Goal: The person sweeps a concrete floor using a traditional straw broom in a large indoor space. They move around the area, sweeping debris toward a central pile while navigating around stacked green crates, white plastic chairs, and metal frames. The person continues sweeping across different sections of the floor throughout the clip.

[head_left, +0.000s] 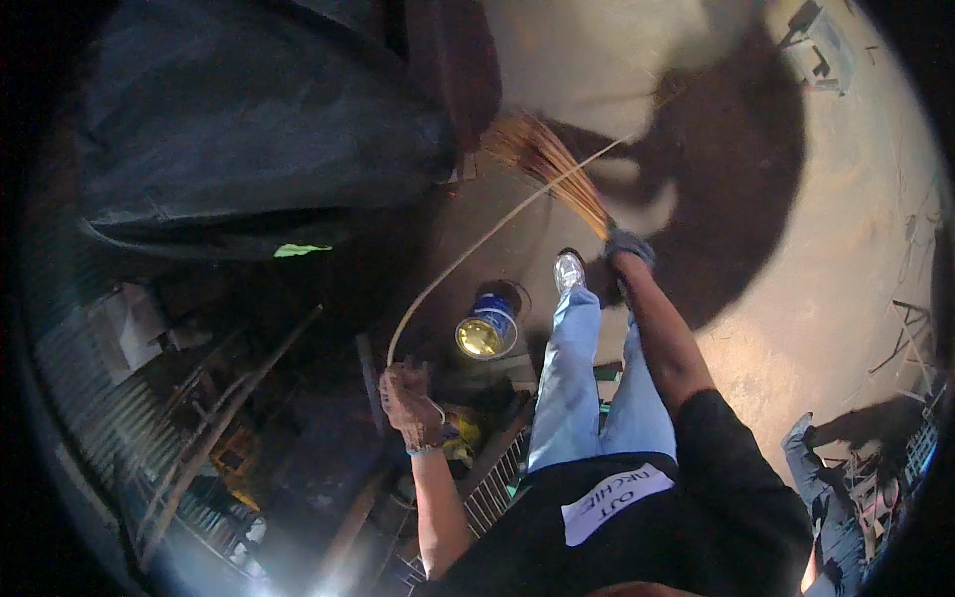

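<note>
Gloved R hand has its fingers wrapped tight round the near end of a stick broom, which fans out far-L. Gloved L hand, near-L, is curled shut on a bendy cane crossing the broom; can't tell if they touch. Imo: firm R grip, L a bit looser so the cane doesn't snag the broom, & mind the blue can btwn L hand & legs.

Right hand: broom; left hand: stick
</note>
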A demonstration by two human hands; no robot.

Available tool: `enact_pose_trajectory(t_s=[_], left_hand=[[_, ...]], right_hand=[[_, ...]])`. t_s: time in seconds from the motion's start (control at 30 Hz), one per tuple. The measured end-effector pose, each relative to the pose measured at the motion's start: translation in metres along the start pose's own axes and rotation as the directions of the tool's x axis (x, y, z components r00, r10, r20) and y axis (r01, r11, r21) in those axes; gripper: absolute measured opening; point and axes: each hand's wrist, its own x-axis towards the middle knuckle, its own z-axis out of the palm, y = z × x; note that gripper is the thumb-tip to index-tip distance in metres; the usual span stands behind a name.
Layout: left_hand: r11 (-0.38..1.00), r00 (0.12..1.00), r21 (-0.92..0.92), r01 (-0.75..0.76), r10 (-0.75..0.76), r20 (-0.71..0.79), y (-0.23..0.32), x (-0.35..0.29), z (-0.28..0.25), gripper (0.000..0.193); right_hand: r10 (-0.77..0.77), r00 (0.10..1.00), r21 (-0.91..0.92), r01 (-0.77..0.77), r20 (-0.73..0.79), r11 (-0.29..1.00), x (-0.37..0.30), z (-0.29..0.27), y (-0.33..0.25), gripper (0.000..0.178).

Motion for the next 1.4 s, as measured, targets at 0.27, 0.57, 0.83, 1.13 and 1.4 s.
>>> enact_pose_trajectory(t_s=[0.27,0.57,0.83,1.13,1.4], left_hand=[[0.984,0.999,-0.173,0.035,-0.032,0.018,0.018,0.002,0.011,0.022],[0.834,0.982,-0.520,0.187,-0.173,0.077,0.019,0.016,0.006,0.030],[0.772,0.953,-0.573,0.277,-0.296,0.063,0.037,0.035,0.022,0.020],[0.561,0.943,-0.775,0.291,-0.304,0.135,0.040,0.041,0.024,0.020],[0.507,0.925,-0.778,0.372,-0.271,0.266,0.072,0.020,0.026,0.023]], right_hand=[[0.065,0.998,0.041,-0.066,0.008,0.997,-0.152,-0.016,0.023,0.050],[0.097,0.995,0.136,-0.093,-0.021,0.986,-0.030,-0.004,0.005,0.050],[0.529,0.849,0.024,-0.529,0.008,0.849,-0.144,-0.010,0.227,0.050],[0.477,0.878,0.119,-0.477,0.024,0.871,-0.259,0.016,0.239,0.066],[-0.005,0.991,0.123,0.021,-0.133,0.992,-0.103,0.021,0.090,0.044]])
